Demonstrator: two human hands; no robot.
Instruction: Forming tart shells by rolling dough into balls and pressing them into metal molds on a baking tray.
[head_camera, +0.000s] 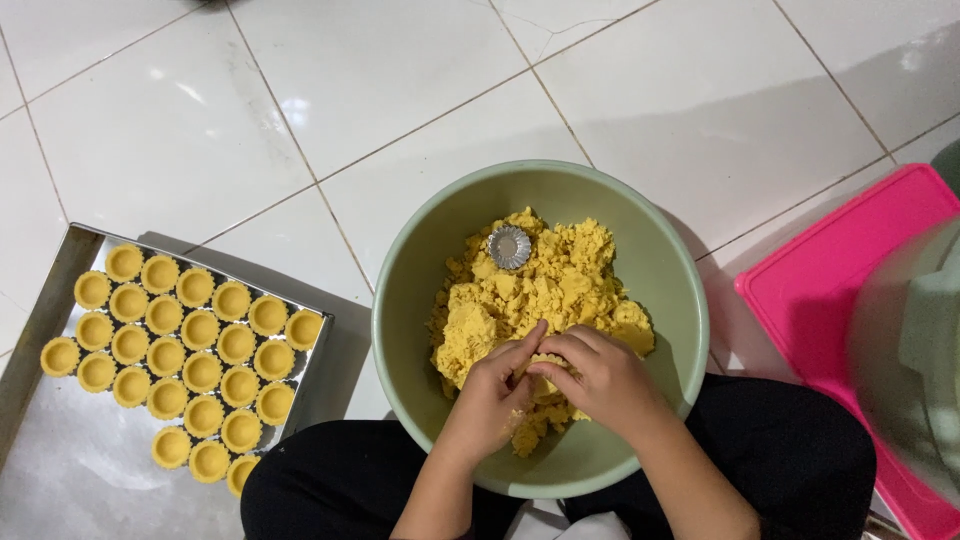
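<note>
Left hand (492, 392) and right hand (598, 375) together, fingers pinching small dough-filled tart mould (545, 366) over yellow dough (520, 295) inside pale green bowl (640, 250). Empty fluted metal mould (509, 246) on dough, far side. Left: steel tray (60, 460) holding rows of dough shells (185, 350). Right: pink lid (850, 270), tiled floor (400, 90).

One head-worn camera looks almost straight down, close over the bowl (540, 330), lap and white tiled floor (380, 90).
</note>
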